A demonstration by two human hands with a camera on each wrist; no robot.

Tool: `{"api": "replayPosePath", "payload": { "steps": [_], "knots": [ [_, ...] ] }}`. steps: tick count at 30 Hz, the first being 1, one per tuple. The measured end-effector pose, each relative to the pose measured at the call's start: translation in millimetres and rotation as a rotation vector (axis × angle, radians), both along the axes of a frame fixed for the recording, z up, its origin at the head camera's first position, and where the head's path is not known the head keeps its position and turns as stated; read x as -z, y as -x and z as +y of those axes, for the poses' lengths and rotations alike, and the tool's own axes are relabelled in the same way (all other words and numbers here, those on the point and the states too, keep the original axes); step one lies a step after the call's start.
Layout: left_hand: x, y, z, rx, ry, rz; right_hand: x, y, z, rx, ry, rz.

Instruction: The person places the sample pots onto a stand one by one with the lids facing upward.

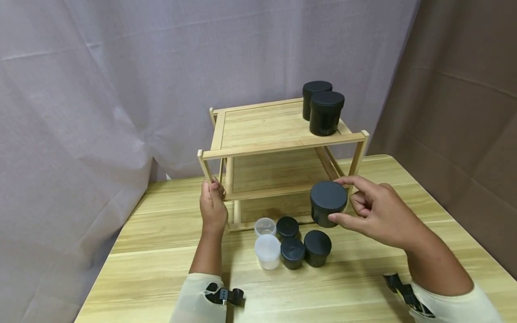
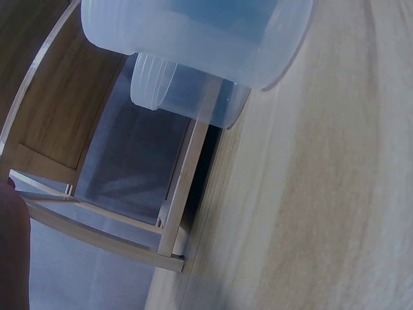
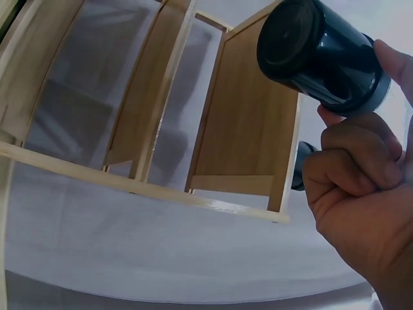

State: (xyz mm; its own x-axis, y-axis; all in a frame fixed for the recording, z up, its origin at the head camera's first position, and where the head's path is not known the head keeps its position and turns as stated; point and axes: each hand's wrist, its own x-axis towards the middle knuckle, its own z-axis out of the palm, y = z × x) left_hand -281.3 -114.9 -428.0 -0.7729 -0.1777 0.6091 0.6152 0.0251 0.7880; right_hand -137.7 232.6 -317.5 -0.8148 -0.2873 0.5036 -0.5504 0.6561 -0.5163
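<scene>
Between thumb and forefinger, my right hand [image 1: 377,208] pinches a black lidded jar [image 1: 328,204] by its lid, upright in front of the rack's right side. The right wrist view shows that jar [image 3: 322,55] from below, the other fingers curled beside it. My left hand [image 1: 213,206] grips the left front post of a three-tier wooden rack [image 1: 262,125]. Two black jars [image 1: 326,114] stand at the right end of its top shelf. On the table before the rack are several smaller containers: black ones [image 1: 317,248] and two clear ones [image 1: 268,252].
The rack stands on a light wooden table [image 1: 161,269]. A grey curtain [image 1: 141,67] hangs behind it, and a brown one [image 1: 464,112] runs along the right. In the left wrist view, the clear containers [image 2: 277,39] sit close to the camera.
</scene>
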Motion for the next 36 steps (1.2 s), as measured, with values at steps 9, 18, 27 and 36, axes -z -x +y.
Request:
{"api": "replayPosePath", "payload": {
  "steps": [9,18,27,36],
  "knots": [
    [-1.0,1.2,-0.5,-0.007,0.014,0.008,-6.5,-3.6,-10.2,0.050,0.039,-0.026],
    [0.3,0.9,0.4,-0.009,0.006,0.011,-17.9,-5.5,-17.3,0.125,0.154,-0.219],
    [-0.1,0.4,0.5,-0.002,0.010,-0.009,-28.2,-8.1,-24.4,0.180,0.164,-0.183],
    [0.0,0.1,0.3,0.009,-0.005,-0.006,-39.6,-9.5,-31.8,0.220,0.211,-0.152]
  ]
}}
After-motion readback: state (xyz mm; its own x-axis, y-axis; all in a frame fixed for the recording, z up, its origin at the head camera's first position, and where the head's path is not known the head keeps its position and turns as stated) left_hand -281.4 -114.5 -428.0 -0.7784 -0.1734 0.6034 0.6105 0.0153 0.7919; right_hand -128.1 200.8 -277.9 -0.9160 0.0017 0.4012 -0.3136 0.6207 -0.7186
